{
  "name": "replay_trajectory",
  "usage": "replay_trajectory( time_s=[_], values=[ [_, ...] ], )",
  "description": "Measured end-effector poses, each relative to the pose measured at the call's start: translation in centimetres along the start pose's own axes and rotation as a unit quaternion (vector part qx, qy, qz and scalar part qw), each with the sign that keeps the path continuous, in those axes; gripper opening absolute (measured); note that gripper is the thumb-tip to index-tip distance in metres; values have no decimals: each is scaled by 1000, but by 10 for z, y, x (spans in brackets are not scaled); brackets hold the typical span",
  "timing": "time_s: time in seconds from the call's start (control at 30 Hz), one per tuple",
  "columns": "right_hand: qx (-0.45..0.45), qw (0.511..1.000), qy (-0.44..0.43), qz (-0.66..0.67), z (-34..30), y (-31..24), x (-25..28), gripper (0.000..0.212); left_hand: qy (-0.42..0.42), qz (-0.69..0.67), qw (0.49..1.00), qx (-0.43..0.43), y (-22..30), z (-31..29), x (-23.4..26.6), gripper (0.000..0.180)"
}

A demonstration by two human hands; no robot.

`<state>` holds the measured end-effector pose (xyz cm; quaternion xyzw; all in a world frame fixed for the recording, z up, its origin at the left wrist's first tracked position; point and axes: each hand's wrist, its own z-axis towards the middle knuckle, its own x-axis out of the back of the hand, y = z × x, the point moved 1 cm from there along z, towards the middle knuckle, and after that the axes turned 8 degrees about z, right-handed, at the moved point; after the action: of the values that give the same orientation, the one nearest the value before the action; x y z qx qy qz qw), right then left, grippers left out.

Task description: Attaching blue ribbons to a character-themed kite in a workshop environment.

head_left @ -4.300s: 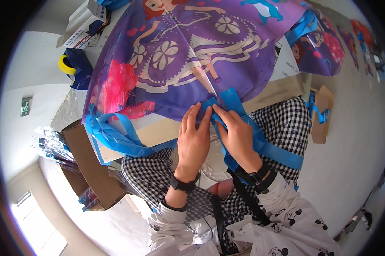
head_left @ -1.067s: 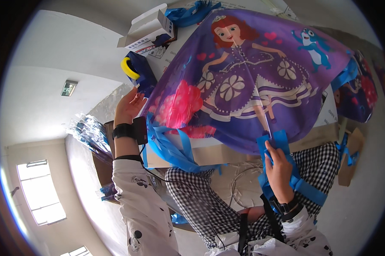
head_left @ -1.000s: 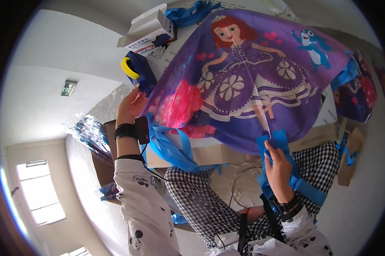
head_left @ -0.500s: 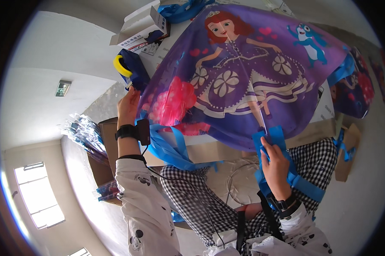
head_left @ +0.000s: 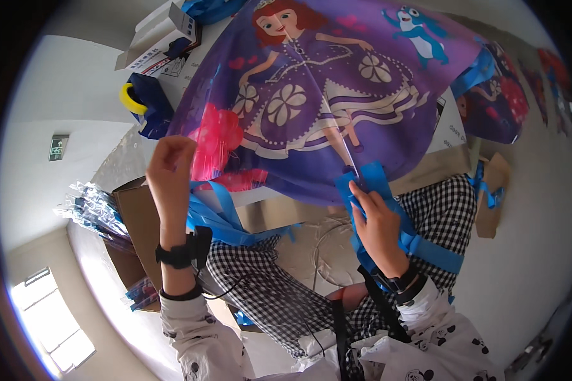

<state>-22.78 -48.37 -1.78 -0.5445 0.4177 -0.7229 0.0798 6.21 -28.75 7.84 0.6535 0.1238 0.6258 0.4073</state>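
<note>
A purple kite [head_left: 298,120] printed with a red-haired princess lies spread over the boxes ahead of me. A thin rod [head_left: 332,108] runs down its middle to the lower tip. There, my right hand [head_left: 380,230] is closed on a blue ribbon [head_left: 369,181], with thumb and forefinger at the rod's end. My left hand [head_left: 171,166] is raised at the kite's left edge, fingers curled and pinched together; whatever is between them cannot be made out. Beyond it stands a dark blue tape dispenser [head_left: 151,105] with a yellow roll core [head_left: 131,100].
An opened white carton [head_left: 162,39] stands at the far left. More blue ribbon [head_left: 219,219] hangs over the box edge before my knees. Plastic-wrapped bundles [head_left: 95,213] stick out of a brown box [head_left: 133,213] at left. Another printed kite [head_left: 489,108] lies at right.
My left hand has come away from the tape dispenser toward me, its fingers now more curled. My right hand still grips the ribbon at the kite's tip. The whole view has shifted.
</note>
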Motion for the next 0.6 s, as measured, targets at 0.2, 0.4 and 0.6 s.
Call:
replay_trajectory(
  time_s=[0.2,0.4,0.6],
  values=[
    [8,1000,11,19,0,-3,-3,58,-273,-22,951,-144,81,-62,-66,16],
    [-3,1000,3,8,-1,-2,-2,59,-377,32,917,-127,97,-54,-114,16],
    [-9,1000,5,13,-3,-1,-3,58,-402,28,882,-242,99,-46,-136,35]
  ],
)
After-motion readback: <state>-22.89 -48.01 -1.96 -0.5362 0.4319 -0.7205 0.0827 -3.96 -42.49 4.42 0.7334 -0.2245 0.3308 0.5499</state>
